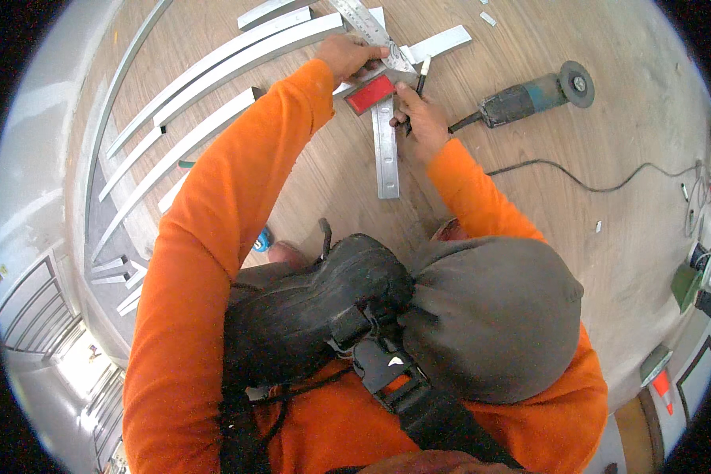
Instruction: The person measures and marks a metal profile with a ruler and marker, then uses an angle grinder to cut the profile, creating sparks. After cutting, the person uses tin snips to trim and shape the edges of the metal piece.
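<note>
My left hand (349, 60) is closed at the steel square, its thumb on the marked silver blade (363, 22). The fingers curl below, partly hidden. Beside that hand lies a flat red block (369, 95); whether it belongs to the square I cannot tell. My right hand (423, 120) grips a dark marker pen (423, 79), its pale end pointing up and away. Under the red block and between my hands, a grey metal channel (387, 158) lies on the floor, pointing toward me. Another short metal piece (442, 45) reaches out to the right, beyond the pen.
An angle grinder (529, 100) lies at the right, its cable (592, 188) trailing to the far right. Several long metal profiles (189, 130) lie on the wood-patterned floor at the left. My knee (498, 316) is bent close below. An orange cone (662, 391) stands lower right.
</note>
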A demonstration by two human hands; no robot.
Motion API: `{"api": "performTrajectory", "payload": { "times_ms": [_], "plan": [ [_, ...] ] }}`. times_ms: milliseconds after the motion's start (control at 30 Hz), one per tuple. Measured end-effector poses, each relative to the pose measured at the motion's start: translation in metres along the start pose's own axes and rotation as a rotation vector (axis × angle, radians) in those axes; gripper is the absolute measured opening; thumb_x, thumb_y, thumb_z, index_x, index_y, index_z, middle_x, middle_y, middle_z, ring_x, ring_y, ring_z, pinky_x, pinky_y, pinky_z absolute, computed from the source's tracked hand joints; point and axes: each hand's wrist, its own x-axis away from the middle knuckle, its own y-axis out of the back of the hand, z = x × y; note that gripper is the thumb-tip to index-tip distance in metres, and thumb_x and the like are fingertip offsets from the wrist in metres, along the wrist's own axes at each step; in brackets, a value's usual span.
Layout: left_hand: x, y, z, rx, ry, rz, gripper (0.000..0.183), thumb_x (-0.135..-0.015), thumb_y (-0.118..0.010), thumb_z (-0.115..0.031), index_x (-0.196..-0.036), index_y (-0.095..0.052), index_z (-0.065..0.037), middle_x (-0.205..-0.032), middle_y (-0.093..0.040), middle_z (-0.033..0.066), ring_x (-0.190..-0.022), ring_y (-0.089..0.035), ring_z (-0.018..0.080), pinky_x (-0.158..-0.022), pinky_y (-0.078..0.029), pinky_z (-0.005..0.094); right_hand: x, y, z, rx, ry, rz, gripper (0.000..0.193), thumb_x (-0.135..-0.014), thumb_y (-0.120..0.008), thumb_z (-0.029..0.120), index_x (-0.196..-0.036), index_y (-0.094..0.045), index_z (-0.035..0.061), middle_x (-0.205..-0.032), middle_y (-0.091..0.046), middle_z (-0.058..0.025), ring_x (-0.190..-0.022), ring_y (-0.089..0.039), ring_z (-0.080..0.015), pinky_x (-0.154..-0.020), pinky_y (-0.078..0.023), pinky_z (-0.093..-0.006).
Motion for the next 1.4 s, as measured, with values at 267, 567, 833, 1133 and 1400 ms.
{"api": "performTrajectory", "payload": {
  "times_ms": [267, 567, 833, 1133, 1400],
  "plan": [
    [0.005, -0.006, 0.008, 0.189, -0.101, -0.1, 0.04, -0.081, -0.084, -0.031, -0.108, -0.076, -0.001, -0.098, -0.076, 0.0098, -0.088, -0.069, 0.0194, -0.079, -0.054, 0.0341, 0.007, -0.013, -0.01, 0.015, 0.055, -0.013, 0.029, -0.091, -0.076, 0.031, -0.086, -0.059, 0.008, -0.07, -0.049, 0.0011, -0.061, -0.048, -0.0119, -0.061, -0.05, -0.0332],
    [-0.005, -0.013, 0.009, 0.296, -0.076, 0.017, 0.034, -0.089, -0.077, -0.023, -0.116, -0.074, -0.003, -0.11, -0.074, 0.0082, -0.103, -0.066, 0.0213, -0.094, -0.049, 0.0365, 0.007, -0.011, -0.011, 0.048, 0.011, -0.01, 0.029, -0.091, -0.075, 0.033, -0.087, -0.059, 0.0085, -0.069, -0.049, 0.0009, -0.061, -0.05, -0.0126, -0.058, -0.049, -0.0314],
    [-0.001, -0.003, -0.001, 0.269, -0.081, 0.108, 0.039, -0.089, -0.077, -0.024, -0.124, -0.071, -0.007, -0.12, -0.073, 0.0066, -0.111, -0.064, 0.0213, -0.103, -0.043, 0.0352, 0.0, -0.003, -0.013, 0.059, -0.039, 0.003, 0.029, -0.088, -0.078, 0.033, -0.091, -0.059, 0.0112, -0.075, -0.049, 0.0029, -0.064, -0.049, -0.01, -0.06, -0.049, -0.0295],
    [-0.024, -0.004, 0.02, 0.352, -0.085, 0.172, 0.04, -0.088, -0.079, -0.025, -0.123, -0.07, -0.008, -0.121, -0.072, 0.0058, -0.112, -0.064, 0.0206, -0.103, -0.045, 0.035, 0.007, -0.003, -0.008, 0.13, -0.01, -0.01, 0.027, -0.091, -0.076, 0.031, -0.088, -0.059, 0.0108, -0.073, -0.05, 0.0028, -0.067, -0.051, -0.0103, -0.059, -0.047, -0.0292],
    [-0.022, -0.007, 0.019, 0.288, -0.131, 0.119, 0.041, -0.088, -0.079, -0.025, -0.123, -0.069, -0.005, -0.121, -0.071, 0.0068, -0.111, -0.064, 0.0194, -0.102, -0.046, 0.0341, 0.008, 0.028, 0.013, 0.272, 0.401, -0.192, 0.05, -0.105, -0.045, 0.042, -0.093, -0.071, 0.0022, -0.071, -0.053, -0.0003, -0.063, -0.049, -0.0114, -0.057, -0.041, -0.0279]
  ]
}}
